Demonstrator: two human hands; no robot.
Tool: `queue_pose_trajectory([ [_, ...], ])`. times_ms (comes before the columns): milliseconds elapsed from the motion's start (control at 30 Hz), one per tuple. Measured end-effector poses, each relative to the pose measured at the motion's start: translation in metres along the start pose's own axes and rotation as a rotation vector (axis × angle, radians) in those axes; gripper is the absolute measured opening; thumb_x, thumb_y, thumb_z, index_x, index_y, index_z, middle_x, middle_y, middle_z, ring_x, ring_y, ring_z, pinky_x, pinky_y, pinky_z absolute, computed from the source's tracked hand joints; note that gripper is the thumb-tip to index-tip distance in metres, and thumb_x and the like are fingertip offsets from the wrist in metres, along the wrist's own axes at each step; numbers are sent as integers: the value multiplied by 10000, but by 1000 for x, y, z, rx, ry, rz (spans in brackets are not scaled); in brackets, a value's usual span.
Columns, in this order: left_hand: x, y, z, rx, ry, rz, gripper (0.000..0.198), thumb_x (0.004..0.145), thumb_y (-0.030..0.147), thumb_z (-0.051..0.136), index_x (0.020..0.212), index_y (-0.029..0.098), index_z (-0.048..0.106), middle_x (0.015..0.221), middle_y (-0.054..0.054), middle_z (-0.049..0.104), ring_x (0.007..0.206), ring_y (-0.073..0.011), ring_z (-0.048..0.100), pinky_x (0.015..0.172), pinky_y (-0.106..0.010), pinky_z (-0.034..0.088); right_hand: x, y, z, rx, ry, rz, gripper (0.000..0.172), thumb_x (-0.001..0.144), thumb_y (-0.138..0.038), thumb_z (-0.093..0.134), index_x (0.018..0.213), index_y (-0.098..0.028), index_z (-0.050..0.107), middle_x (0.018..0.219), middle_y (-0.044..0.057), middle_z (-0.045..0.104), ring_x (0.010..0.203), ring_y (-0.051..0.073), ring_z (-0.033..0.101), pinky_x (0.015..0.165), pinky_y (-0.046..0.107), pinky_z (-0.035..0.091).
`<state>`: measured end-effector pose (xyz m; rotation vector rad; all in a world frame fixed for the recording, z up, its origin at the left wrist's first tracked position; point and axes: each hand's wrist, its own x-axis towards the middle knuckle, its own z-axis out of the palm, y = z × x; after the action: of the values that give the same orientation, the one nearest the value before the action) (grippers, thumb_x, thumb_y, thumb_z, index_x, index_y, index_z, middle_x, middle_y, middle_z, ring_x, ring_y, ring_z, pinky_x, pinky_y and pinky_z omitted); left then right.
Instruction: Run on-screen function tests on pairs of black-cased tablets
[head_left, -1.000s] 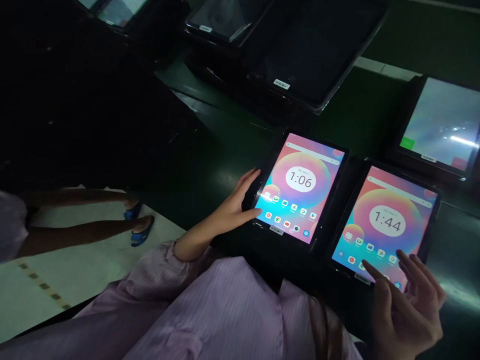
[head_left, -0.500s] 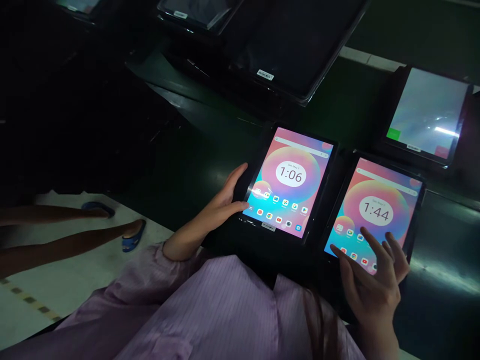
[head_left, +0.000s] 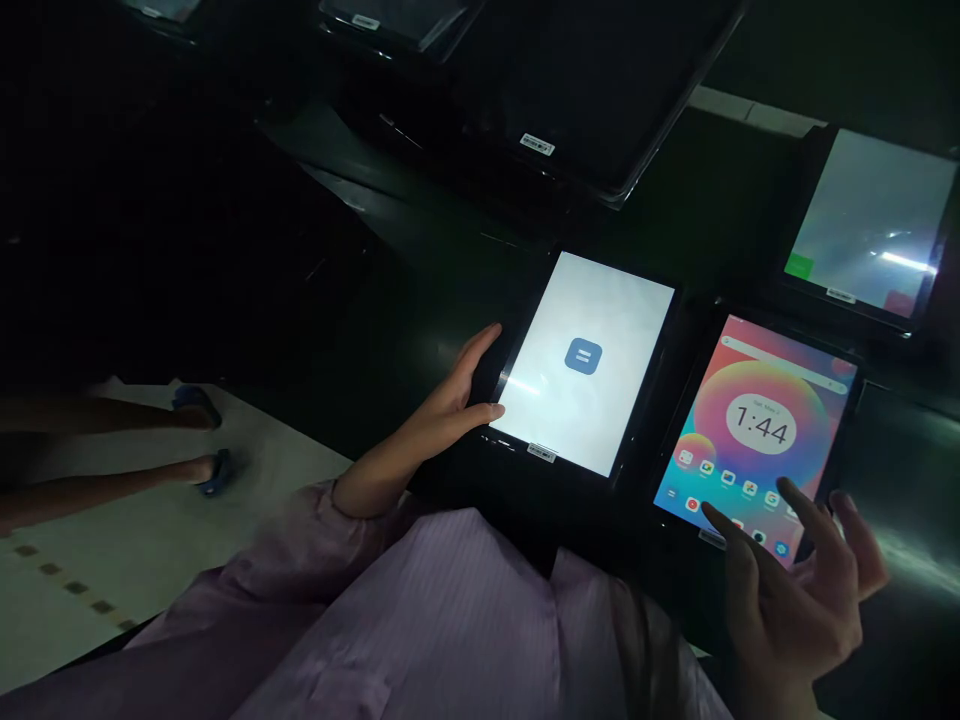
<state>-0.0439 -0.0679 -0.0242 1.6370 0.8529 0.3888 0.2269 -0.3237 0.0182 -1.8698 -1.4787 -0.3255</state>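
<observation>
My left hand (head_left: pixel 451 398) rests at the near left corner of a tablet (head_left: pixel 630 330), its thumb on the screen's lower left and its fingers stretched along the side. That screen is white with a blue equals-sign icon in the middle. To the right lies a second tablet (head_left: pixel 780 385), showing 1:44 and rows of app icons. Over its lower right part is my right hand (head_left: pixel 806 570), fingers spread and bent, the index fingertip close to the bottom icon row. Whether that fingertip touches the glass, I cannot tell.
A third tablet (head_left: pixel 874 220) with a pale screen and a green square lies at the back right. Dark tablets (head_left: pixel 600 90) with label stickers sit at the back. On the left, another person's feet in blue slippers (head_left: pixel 199 405) stand on the floor (head_left: pixel 285 470).
The left tablet's screen has turned from a home screen with 1:06 to white with an icon. My right hand has shifted right and nearer. The other person's feet have moved.
</observation>
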Motion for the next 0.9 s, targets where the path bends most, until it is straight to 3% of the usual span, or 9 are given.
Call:
queue_pose_trajectory([
  [233,0,3,2,-10,47,8,866,929,379,665,1711,382,293,1821,-14,164,1691,-360,33,1348,-643,88,2,2,2,27,14,-37,119,957,-122,728,907,-221,768,1536,-5,607,1529,329,449,1002,449,492],
  [433,3,19,0,-96,66,-54,856,907,389,759,1678,355,389,1810,-47,208,1682,-370,123,1349,-622,155,-6,12,0,-26,53,15,148,951,-119,719,952,-234,812,1484,29,644,1495,370,478,1083,536,482],
  [533,13,20,0,-183,172,-45,817,856,404,813,1607,327,502,1766,-72,331,1657,-374,235,1338,-624,221,-6,26,-4,-128,140,80,129,947,-129,729,965,-213,826,1416,76,688,1432,400,542,1007,553,533],
  [633,25,22,3,-251,312,-41,623,849,398,807,1443,281,658,1636,-96,536,1589,-368,400,1318,-618,295,1,41,-9,-208,182,164,117,958,-158,725,980,-176,839,1363,126,709,1371,437,588,979,601,548],
  [733,36,28,6,-288,436,-25,483,837,375,795,1293,229,730,1476,-115,673,1487,-345,544,1292,-577,371,12,51,-13,-261,152,146,134,975,-165,708,966,-137,838,1335,155,716,1355,450,598,1044,650,504],
  [900,46,31,9,-328,558,-9,383,804,348,798,1162,218,763,1315,-105,746,1361,-318,649,1245,-547,446,28,58,-10,-273,82,141,106,953,-149,732,933,-169,834,1373,132,700,1395,454,567,1073,672,479],
])
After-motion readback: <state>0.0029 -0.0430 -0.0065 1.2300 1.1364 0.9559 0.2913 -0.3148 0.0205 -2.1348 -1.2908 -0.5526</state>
